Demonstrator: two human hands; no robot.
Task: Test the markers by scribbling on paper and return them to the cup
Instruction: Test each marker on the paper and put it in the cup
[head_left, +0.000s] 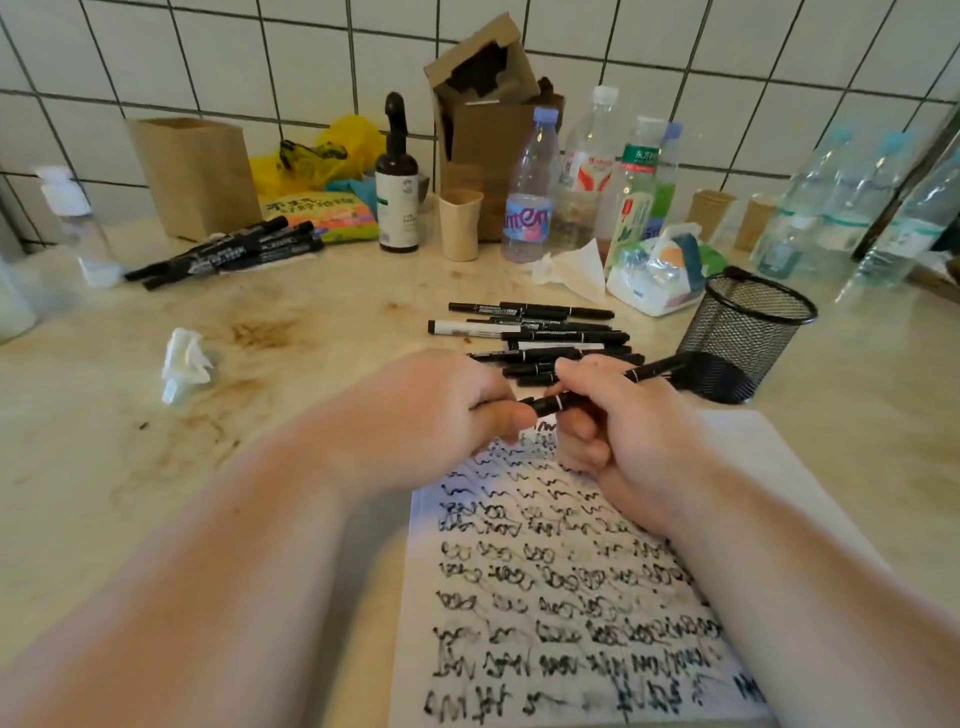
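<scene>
Both hands hold one black marker (558, 401) above the top of the scribbled white paper (550, 587). My left hand (441, 410) pinches its left end between thumb and fingers. My right hand (618, 421) grips the barrel, whose far end points up and right toward the black mesh cup (748, 332). Several black markers (545, 338) lie in a loose pile just beyond the hands. A second bunch of black markers (234, 252) lies at the back left. What the cup holds cannot be seen.
A crumpled tissue (184, 361) lies left of the hands on the stained counter (291, 332). Bottles (530, 192), a paper cup (460, 223), cardboard boxes (197, 176) and a wipes pack (660, 270) crowd the tiled back wall.
</scene>
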